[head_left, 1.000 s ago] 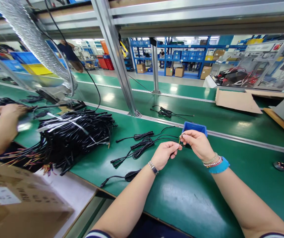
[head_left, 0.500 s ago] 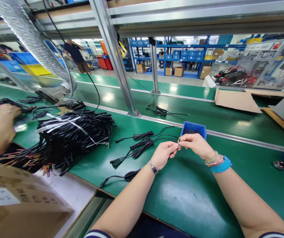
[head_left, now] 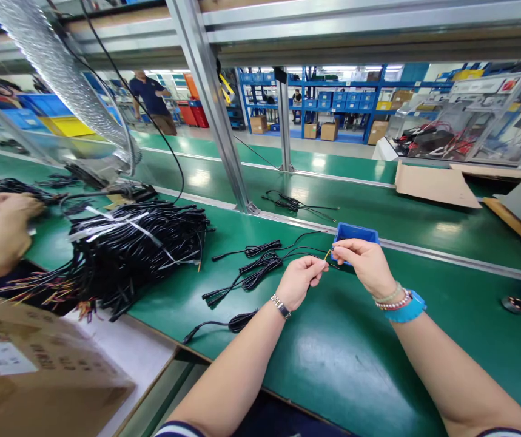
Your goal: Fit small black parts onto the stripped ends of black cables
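My left hand (head_left: 304, 280) is closed in a pinch on a thin yellow wire (head_left: 327, 255), whose end sticks up past the fingertips. Close to that wire's tip, my right hand (head_left: 363, 264) has thumb and forefinger pressed together; anything between them is too small to name. Directly behind the right hand stands a small blue bin (head_left: 355, 230), its contents mostly covered by the hand. Left of my hands lie coiled black cables (head_left: 260, 267) with round connectors, and another black cable (head_left: 242, 321) is partly hidden by my left forearm.
A big tied bundle of black cables (head_left: 137, 243) lies on the green table to the left, near a cardboard box (head_left: 37, 370). A co-worker's hands (head_left: 14, 212) handle cables at far left. One coiled cable (head_left: 290, 203) rests beyond the metal rail, past an upright post (head_left: 215, 109).
My right hand has tilted up and more of the yellow wire shows between my hands. The cable beyond the rail has shifted slightly left. A person in the background has turned.
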A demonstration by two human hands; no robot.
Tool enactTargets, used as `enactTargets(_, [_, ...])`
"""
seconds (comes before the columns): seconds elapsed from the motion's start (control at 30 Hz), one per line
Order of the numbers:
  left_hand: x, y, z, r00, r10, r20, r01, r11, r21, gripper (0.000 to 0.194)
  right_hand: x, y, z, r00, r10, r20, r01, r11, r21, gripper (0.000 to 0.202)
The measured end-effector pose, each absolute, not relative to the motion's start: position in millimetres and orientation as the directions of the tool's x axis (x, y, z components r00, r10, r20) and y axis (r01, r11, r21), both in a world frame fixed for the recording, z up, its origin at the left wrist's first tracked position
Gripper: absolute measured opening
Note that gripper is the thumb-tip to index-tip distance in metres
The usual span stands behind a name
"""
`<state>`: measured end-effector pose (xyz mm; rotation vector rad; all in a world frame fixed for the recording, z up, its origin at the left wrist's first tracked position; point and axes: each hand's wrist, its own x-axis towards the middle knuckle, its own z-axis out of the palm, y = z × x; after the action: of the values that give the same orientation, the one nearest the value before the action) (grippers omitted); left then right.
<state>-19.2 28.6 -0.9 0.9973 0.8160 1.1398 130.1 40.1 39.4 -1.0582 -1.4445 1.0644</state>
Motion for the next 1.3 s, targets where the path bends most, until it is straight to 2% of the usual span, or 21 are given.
enactTargets(0.23, [-19.6,27.6,0.4,0.233,0.972,-0.029,-0.341,0.109,0.934,0.018,128.9,36.9,42.2,-0.111,0.971,0.211,0.145,0.226,-0.963,0.02])
enactTargets(0.43, [-19.4,28.2,0.0,0.236,0.972,-0.018,-0.345,0.101,0.933,0.018,127.8,35.8,42.1,-0.196,0.973,0.118,0.277,0.171,-0.946,0.02])
enactTargets(0.6, [-20.1,28.6,-0.2,0.207,0.978,0.003,-0.356,0.072,0.931,0.018,128.5,37.8,39.8,-0.224,0.973,0.057,0.208,0.105,-0.973,0.019])
enactTargets(0.73, [-20.3,27.9,-0.6,0.235,0.972,0.002,-0.359,0.085,0.929,0.018,128.7,38.3,38.3,-0.239,0.968,0.081,0.151,0.12,-0.981,0.017])
enactTargets(0.9, [-20.3,28.1,-0.5,0.243,0.97,-0.002,-0.373,0.096,0.923,0.018,128.6,39.4,35.6,-0.254,0.961,0.104,0.23,0.165,-0.959,0.018])
enactTargets(1.0, [-21.2,28.8,0.6,0.175,0.984,0.013,-0.396,0.058,0.917,0.017,129.3,40.8,35.8,-0.196,0.975,0.104,0.237,0.15,-0.96,0.019])
enactTargets(1.13, [-22.0,29.3,0.7,0.131,0.991,0.022,-0.412,0.034,0.91,0.017,129.9,42.1,37.6,-0.079,0.984,0.158,0.128,0.167,-0.978,0.023])
enactTargets(1.3, [-21.5,29.6,-1.2,0.144,0.989,0.029,-0.399,0.031,0.917,0.018,130.0,43.6,35.7,-0.07,0.985,0.156,0.054,0.16,-0.986,0.025])
